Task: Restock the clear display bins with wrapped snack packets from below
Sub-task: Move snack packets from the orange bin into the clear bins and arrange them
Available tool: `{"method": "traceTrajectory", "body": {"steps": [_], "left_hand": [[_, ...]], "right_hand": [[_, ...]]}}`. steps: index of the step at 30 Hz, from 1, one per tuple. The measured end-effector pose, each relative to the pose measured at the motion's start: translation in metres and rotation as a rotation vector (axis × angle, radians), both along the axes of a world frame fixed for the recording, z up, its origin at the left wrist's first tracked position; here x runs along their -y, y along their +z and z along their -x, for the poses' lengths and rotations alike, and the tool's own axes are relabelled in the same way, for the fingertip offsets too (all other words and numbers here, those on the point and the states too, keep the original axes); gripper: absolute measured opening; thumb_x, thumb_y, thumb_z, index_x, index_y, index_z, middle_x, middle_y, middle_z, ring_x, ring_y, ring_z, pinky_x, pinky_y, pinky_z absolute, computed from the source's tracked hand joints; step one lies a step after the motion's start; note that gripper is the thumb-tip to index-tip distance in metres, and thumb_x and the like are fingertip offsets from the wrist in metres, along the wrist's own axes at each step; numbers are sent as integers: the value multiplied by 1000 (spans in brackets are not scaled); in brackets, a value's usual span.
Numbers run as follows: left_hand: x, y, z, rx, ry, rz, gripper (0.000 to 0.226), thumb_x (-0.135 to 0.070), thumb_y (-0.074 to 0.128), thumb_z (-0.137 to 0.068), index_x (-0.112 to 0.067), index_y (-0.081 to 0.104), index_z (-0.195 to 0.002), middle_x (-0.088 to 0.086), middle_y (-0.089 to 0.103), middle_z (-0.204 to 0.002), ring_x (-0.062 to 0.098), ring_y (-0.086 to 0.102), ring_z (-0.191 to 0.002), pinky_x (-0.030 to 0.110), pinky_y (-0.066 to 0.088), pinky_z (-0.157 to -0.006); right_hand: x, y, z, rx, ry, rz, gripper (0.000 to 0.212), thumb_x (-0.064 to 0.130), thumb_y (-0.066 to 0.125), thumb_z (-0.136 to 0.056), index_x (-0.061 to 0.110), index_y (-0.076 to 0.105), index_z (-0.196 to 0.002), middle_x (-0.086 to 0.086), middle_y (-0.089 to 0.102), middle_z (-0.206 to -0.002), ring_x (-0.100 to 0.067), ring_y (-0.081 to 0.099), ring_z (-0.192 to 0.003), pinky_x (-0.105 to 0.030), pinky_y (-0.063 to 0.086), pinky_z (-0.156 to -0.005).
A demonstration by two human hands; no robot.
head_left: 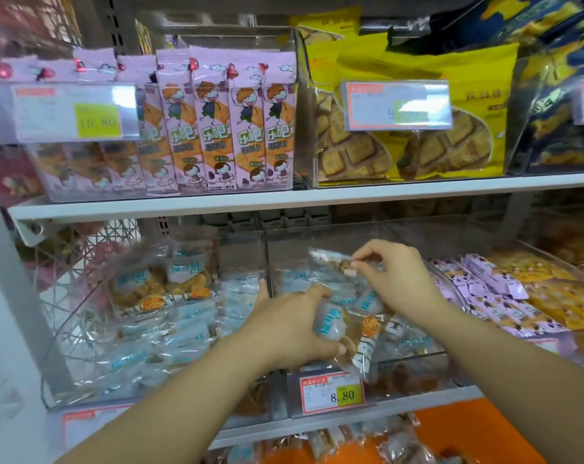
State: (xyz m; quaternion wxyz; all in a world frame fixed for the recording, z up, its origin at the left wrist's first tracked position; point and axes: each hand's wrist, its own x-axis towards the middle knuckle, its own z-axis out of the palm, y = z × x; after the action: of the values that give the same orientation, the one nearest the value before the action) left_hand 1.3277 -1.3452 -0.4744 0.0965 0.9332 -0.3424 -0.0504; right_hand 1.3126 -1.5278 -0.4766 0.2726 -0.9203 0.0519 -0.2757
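One packet [360, 343] in left hand [294, 326] above 8.80 tag [332, 393].

White shelf board [417, 187] spans a pale grey upright [19, 296]

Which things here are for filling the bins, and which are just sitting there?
For the job: left hand gripping a bundle of packets; right hand pinching one packet; middle clear bin.
Just there: pink boxes, yellow biscuit bags, purple packets, price tag.
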Motion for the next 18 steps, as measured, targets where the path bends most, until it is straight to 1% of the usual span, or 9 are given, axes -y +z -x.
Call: {"method": "traceTrajectory", "body": {"steps": [2, 3, 5, 7, 10, 12, 14, 16, 18], "left_hand": [[-1, -2, -1, 7, -7, 95, 73, -53, 68, -76, -38, 31, -137, -5, 56, -128, 18, 51, -118, 43, 28, -110], [-2, -1, -2, 2, -10, 173, 70, -48, 70, -76, -38, 34, -135, -6, 54, -127, 17, 50, -117, 39, 32, -108], [-6, 3, -6, -4, 6, 358, 65, -35, 73, -76, -37, 38, -131, -7, 48, -120, 14, 50, -111, 26, 41, -92], [-10, 8, -11, -17, 79, 552, 68, -25, 74, -78, -34, 36, -134, -8, 42, -116, 10, 49, -106, 14, 39, -79], [-12, 13, -12, -121, 229, 810, 80, -21, 77, -78, -27, 29, -141, -8, 47, -114, 4, 50, -96, 3, 38, -65], [-10, 12, -10, -383, 281, 983, 72, -16, 78, -78, -19, 37, -136, -5, 58, -113, 8, 58, -88, 6, 43, -60], [-7, 13, -7, -709, 307, 1194, 45, -5, 70, -83, -7, 53, -124, 8, 69, -104, 15, 65, -78, 20, 52, -58], [-9, 15, -4, -831, 358, 1279, 19, 1, 58, -89, -5, 62, -107, 10, 70, -90, 18, 65, -77, 27, 56, -66], [-12, 19, -2, -914, 390, 1377, 16, 2, 50, -93, -3, 64, -99, 11, 71, -80, 20, 66, -79, 32, 56, -74]], "right_hand": [[-2, 10, 6, 84, 24, -101, 6, 17, 67, -86, 22, 67, -84, 13, 62, -78, 0, 56, -75, -10, 43, -70], [-4, 15, 10, 115, 37, -137, 6, 16, 66, -86, 21, 66, -83, 14, 62, -77, 1, 55, -73, -7, 40, -66], [-9, 22, 20, 177, 61, -207, 10, 16, 66, -86, 22, 62, -78, 11, 62, -76, -3, 56, -73, -9, 39, -63], [-14, 28, 28, 219, 73, -268, 11, 19, 65, -86, 23, 61, -77, 7, 63, -78, -6, 56, -74, -15, 41, -64], [-32, 25, 34, 232, 116, -332, 13, 18, 66, -84, 25, 60, -75, 4, 61, -87, -6, 56, -81, -18, 43, -72], [-46, 18, 35, 194, 190, -352, 18, 17, 68, -82, 28, 57, -72, 7, 57, -98, 0, 54, -92, -9, 39, -80], [-55, 12, 34, 133, 265, -339, 16, 21, 66, -85, 31, 57, -75, 12, 51, -109, 1, 50, -106, -7, 34, -90], [-59, 12, 34, 64, 313, -296, 9, 26, 58, -91, 33, 61, -87, 15, 46, -120, 0, 41, -120, -13, 29, -101], [-58, 14, 35, 45, 333, -140, 23, 24, 49, -96, 33, 64, -111, 19, 38, -129, 3, 27, -126, -6, 17, -102]]}}
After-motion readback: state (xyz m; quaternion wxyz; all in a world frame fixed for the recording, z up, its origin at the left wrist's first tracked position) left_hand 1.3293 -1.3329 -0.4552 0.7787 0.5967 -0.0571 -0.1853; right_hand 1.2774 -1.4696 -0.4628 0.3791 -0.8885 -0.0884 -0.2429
